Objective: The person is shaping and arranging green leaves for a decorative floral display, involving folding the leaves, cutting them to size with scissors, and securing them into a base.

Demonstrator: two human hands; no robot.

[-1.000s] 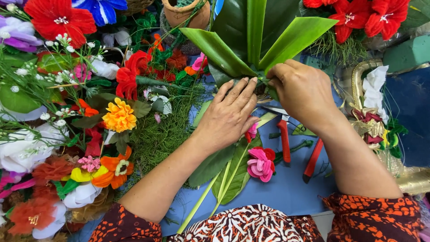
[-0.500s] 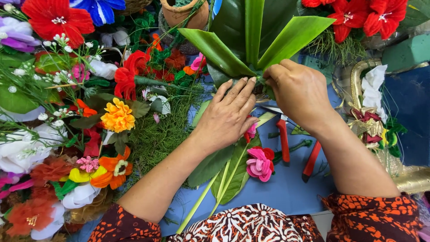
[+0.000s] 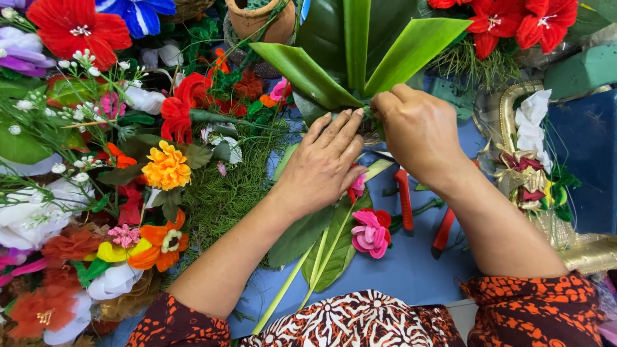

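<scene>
Four long green leaves (image 3: 360, 58) already fan upward – right hand (image 3: 421, 132) pinches their gathered base, left hand (image 3: 324, 164) lies flat against it; loose leaves (image 3: 328, 244), pink flowers (image 3: 371, 232) wait unplaced on the blue table (image 3: 411, 270)

A: Any packages, labels, signs or screens in view?

B: None that can be made out. No box, wrapper, tag, printed card or display anywhere.

A: The blue and green shapes at the right edge?

B: Plain surfaces, no markings visible; cannot tell what they are, so not logged as packaging.
</scene>
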